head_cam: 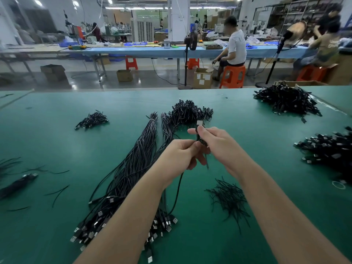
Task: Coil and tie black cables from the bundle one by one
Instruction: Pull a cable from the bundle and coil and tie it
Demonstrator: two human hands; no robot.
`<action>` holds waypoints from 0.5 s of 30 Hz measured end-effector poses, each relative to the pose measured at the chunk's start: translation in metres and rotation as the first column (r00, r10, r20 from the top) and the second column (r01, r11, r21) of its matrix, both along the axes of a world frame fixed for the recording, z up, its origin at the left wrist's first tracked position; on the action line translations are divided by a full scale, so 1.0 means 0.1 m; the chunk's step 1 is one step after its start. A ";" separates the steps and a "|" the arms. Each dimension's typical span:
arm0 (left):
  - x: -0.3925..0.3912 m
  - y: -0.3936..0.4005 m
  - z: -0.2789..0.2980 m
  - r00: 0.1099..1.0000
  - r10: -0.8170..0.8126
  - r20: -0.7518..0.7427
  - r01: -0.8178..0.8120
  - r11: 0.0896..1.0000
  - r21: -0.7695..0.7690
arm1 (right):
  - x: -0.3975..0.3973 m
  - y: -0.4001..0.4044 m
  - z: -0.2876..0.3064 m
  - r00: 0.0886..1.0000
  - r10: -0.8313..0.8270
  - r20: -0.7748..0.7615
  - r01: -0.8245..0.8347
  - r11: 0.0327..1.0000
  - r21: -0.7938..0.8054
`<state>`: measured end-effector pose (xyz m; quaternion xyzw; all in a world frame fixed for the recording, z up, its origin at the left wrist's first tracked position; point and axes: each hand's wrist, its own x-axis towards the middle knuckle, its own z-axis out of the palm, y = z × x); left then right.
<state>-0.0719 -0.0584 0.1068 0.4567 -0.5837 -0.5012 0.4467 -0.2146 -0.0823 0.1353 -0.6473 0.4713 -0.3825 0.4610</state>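
Both hands raised over the table (pixel 57 141) at centre: right hand (pixel 215 144) at 1 o'clock pinching a small coiled cable (pixel 200 139), plug end up; left hand (pixel 177 156) at 11 o'clock gripping its loose tail, trailing down toward the bundle (pixel 131 168) at 8 o'clock. Mid-coil, probably. Next: wind in the remaining tail, then fetch a tie from the pile of ties (pixel 229 199) at 5 o'clock. Forearms converging, wrists tipped inward.
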 end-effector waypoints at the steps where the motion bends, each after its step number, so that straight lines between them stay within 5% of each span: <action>1: 0.01 0.01 0.01 1.000 -0.015 -0.023 0.016 1.000 0.017 | -0.01 -0.01 -0.02 1.000 0.014 0.002 -0.014 1.000 0.006; 11: 0.02 0.08 -0.05 0.996 0.008 -0.084 -0.008 1.000 0.005 | -0.01 -0.02 -0.11 0.996 0.077 0.052 -0.081 0.994 0.074; 15: 0.13 0.12 0.01 0.970 0.086 -0.227 -0.112 0.988 -0.104 | -0.01 0.01 -0.33 0.992 0.095 0.083 -0.120 0.907 0.403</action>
